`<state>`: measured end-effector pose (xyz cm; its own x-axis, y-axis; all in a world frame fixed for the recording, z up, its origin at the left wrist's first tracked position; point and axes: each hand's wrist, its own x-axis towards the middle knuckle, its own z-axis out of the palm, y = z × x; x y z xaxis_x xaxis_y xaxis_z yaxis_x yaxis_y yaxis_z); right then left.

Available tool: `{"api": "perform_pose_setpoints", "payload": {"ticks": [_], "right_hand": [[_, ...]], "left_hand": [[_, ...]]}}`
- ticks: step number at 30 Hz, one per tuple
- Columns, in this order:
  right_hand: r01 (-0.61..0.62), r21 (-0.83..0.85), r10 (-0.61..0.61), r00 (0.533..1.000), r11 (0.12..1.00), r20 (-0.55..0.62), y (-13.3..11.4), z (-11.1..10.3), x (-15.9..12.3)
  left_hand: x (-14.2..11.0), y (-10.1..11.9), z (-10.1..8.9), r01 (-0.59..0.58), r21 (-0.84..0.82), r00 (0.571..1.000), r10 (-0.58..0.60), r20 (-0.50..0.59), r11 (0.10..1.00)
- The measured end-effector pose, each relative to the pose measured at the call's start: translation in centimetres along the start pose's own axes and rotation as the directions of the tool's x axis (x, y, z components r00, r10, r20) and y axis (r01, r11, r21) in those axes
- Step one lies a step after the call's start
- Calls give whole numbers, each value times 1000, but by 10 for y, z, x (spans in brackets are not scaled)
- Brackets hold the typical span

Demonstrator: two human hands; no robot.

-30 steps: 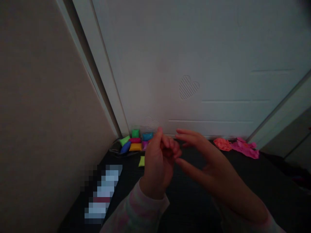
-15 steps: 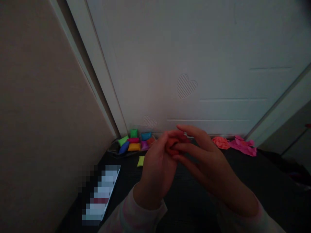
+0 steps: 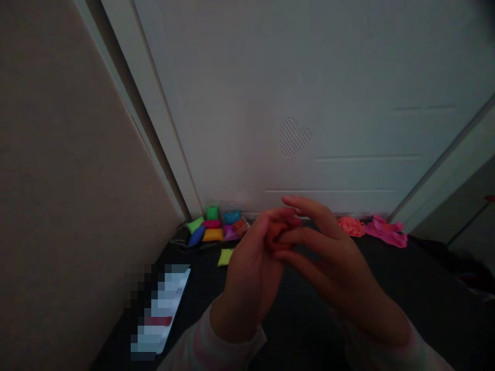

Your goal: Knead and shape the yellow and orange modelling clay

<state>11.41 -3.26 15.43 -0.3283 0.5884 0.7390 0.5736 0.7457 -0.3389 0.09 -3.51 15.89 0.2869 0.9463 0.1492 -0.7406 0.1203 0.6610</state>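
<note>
In dim light my left hand [image 3: 249, 273] and my right hand [image 3: 328, 260] are pressed together above a dark surface [image 3: 309, 319]. Between their fingers sits a small orange-red lump of clay [image 3: 275, 233], mostly hidden. The left fingers curl up around it; the right fingers lie across it from the right.
A pile of small coloured clay packets [image 3: 216, 228] lies at the foot of a white panel with heart marks [image 3: 294, 136]. A yellow-green packet [image 3: 225, 256] lies apart. Orange [image 3: 350, 225] and pink [image 3: 386, 233] scraps lie right. A flat pixelated item [image 3: 160, 314] lies left.
My hands were apart a second ago, the right one spread open. They have closed together around the orange-red lump and have stayed so for the last half second.
</note>
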Motion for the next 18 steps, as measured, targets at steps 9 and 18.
{"api": "perform_pose_setpoints", "payload": {"ticks": [9,18], "right_hand": [[-113,154,135,981,982,-141,-5,-10,-2],[-145,84,158,973,986,-167,-7,-10,-4]], "left_hand": [[0,0,1,-42,90,999,38,39,995],[-3,0,-2,-41,165,998,32,52,985]]}}
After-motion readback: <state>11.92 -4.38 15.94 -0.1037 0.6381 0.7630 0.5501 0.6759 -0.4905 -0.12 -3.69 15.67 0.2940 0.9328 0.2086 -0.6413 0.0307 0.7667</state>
